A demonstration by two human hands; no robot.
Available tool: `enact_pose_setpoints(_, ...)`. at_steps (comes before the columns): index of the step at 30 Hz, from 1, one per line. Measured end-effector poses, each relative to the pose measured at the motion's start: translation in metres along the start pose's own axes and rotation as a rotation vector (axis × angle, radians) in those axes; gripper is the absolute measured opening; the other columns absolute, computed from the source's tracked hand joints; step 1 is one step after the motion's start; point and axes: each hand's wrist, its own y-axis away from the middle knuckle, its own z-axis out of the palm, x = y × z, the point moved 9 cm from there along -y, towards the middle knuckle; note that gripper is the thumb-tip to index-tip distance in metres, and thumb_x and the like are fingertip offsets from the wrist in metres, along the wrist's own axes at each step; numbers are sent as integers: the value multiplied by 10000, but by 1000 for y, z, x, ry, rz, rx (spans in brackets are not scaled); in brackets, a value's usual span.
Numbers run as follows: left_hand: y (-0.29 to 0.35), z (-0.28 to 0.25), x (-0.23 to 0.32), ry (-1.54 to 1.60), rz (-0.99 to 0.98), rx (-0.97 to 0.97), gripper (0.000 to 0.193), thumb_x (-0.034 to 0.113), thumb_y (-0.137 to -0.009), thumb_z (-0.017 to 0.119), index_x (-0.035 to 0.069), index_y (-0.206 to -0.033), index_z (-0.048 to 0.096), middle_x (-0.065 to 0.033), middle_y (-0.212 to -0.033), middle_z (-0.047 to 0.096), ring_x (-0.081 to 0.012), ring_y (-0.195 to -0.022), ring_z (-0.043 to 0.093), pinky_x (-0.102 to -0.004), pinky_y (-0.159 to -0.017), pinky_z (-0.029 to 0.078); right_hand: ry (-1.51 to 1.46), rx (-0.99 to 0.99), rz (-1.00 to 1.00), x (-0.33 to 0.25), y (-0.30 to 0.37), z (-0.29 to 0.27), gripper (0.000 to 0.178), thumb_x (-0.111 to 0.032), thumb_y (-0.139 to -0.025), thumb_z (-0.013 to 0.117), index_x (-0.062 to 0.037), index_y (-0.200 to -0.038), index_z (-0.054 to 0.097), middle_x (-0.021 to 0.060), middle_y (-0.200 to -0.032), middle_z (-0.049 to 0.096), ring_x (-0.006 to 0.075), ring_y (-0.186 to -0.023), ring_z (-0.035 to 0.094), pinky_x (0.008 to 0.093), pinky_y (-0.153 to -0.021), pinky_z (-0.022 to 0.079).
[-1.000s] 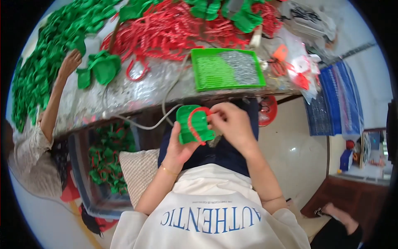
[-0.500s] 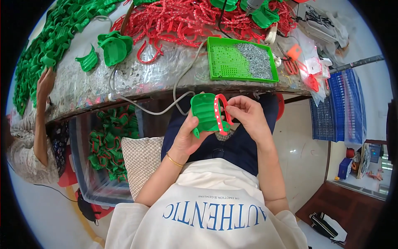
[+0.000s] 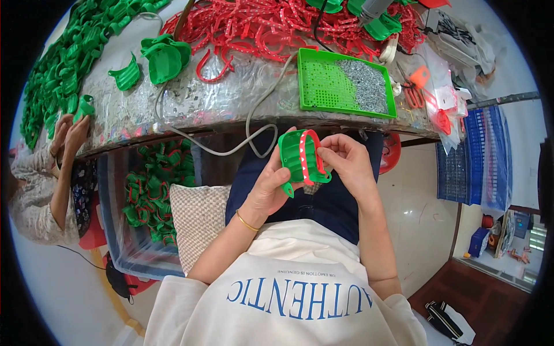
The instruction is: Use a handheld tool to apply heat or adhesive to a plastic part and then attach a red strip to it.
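Observation:
My left hand (image 3: pixel 266 187) is closed round a curved green plastic piece (image 3: pixel 293 154) with ribs and small holes near its edge, held above my lap. Along the right edge of that piece runs a red plastic band (image 3: pixel 303 158) with white marks, bent into a curve. The thumb and forefinger of my right hand (image 3: pixel 350 166) pinch together at the band's right side. Whether a small fastener sits between those fingertips cannot be made out.
On the bench are a light green tray (image 3: pixel 307 104) of small silvery parts, a heap of red bands (image 3: pixel 248 29) and green pieces (image 3: pixel 55 75). A grey cable (image 3: pixel 249 124) hangs over its edge. Below left stands a bin (image 3: pixel 118 242) of banded green pieces. A co-worker's hands (image 3: pixel 70 135) hold a green piece.
The green piece with its band has shifted slightly right and turned in my left hand. My right hand stays pinched by the band. The co-worker's hands now hold a green piece at the bench edge.

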Motion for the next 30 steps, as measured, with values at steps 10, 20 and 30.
enact_pose_setpoints(10, -3, -10, -1, -152, 48, 54, 1006, 355, -710, 791, 175, -1485, 175, -60, -1390, 410, -217, -1242, 470, -421, -980, 462, 84, 74, -29, -3, 3, 1, 93, -54, -862, 639, 12, -926, 623, 11, -795, 631, 46, -677, 574, 189, -606, 469)
enact_pose_setpoints(20, 1, -8, -1, -165, 53, 58, 1036, 340, -671, 814, 170, -1479, 189, -48, -1393, 395, -210, -1240, 464, -411, -986, 453, 141, 118, -28, -3, 8, 3, 88, -40, -858, 639, 19, -922, 623, 6, -798, 628, 37, -675, 577, 175, -611, 465)
enact_pose_setpoints(30, 1, -8, -1, -150, 43, 63, 926, 199, -717, 772, 153, -1469, 232, -33, -1331, 430, -144, -1152, 466, -281, -901, 439, 106, 131, -18, 9, 6, 4, 79, -36, -858, 642, 11, -917, 618, -3, -789, 618, 34, -676, 576, 173, -607, 462)
